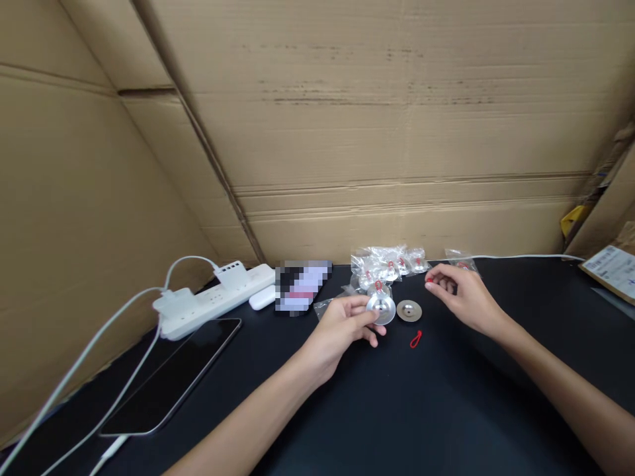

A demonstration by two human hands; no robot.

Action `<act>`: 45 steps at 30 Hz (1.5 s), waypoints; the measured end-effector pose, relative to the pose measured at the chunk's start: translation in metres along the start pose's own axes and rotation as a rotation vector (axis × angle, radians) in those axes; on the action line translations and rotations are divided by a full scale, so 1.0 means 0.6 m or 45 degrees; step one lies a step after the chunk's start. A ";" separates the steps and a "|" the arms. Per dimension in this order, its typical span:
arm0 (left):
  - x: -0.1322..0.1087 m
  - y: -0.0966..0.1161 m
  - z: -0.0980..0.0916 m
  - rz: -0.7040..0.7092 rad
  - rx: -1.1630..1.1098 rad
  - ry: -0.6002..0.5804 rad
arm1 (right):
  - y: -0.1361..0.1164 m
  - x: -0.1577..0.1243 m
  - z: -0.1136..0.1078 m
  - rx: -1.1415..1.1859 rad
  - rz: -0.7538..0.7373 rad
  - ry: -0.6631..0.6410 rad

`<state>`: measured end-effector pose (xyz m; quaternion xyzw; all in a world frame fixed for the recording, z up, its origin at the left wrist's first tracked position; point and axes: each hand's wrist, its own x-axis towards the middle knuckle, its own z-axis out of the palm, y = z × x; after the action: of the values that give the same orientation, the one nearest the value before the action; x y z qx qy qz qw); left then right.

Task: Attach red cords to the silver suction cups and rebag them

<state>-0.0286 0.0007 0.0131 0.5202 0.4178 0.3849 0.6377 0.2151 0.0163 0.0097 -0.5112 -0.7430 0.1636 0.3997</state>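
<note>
My left hand (354,320) pinches a small silver finger cymbal (381,309) by its edge, its domed centre facing me. Just to its right, a second finger cymbal (409,311) lies flat on the black table. In front of that one is a loose red cord loop (416,340). My right hand (459,291) is raised to the right, thumb and forefinger closed on a small red cord (429,281), mostly hidden by the fingers. Behind my left hand, several clear bags (380,264) hold silver cymbals with red cords.
At the left are a white power strip (198,311) with cables and a dark tablet (173,377). A blurred-out phone-like object (302,284) lies beside a white case (262,297). Another clear bag (464,260) is behind my right hand. A cardboard wall (397,132) closes the back.
</note>
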 end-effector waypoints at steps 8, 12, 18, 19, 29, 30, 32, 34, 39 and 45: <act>0.004 -0.008 -0.005 -0.084 -0.338 -0.076 | -0.040 -0.006 0.017 0.922 0.362 -0.142; 0.000 -0.005 0.003 -0.084 -0.355 -0.166 | -0.048 -0.012 0.027 1.035 0.374 -0.215; -0.006 0.001 0.012 -0.044 -0.406 -0.300 | -0.036 -0.015 0.040 0.877 0.229 -0.243; -0.006 0.002 0.013 -0.041 -0.419 -0.310 | -0.036 -0.017 0.042 0.784 0.183 -0.228; -0.012 0.009 0.020 -0.045 -0.480 -0.389 | -0.052 -0.033 0.044 0.042 -0.306 -0.101; -0.013 0.009 0.020 -0.046 -0.486 -0.391 | -0.052 -0.034 0.045 0.009 -0.322 -0.115; -0.014 0.008 0.020 -0.051 -0.496 -0.385 | -0.051 -0.035 0.047 -0.053 -0.348 -0.146; -0.014 0.006 0.020 -0.052 -0.500 -0.373 | -0.049 -0.037 0.050 -0.130 -0.369 -0.163; -0.013 -0.005 0.018 -0.001 -0.430 -0.318 | -0.049 -0.039 0.056 -0.374 -0.451 -0.145; -0.016 -0.015 0.020 0.110 -0.236 -0.305 | -0.058 -0.046 0.064 -0.476 -0.536 -0.134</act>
<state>-0.0200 -0.0137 0.0071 0.5189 0.2787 0.3838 0.7112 0.1685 -0.0167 -0.0036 -0.4013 -0.8698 -0.0364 0.2848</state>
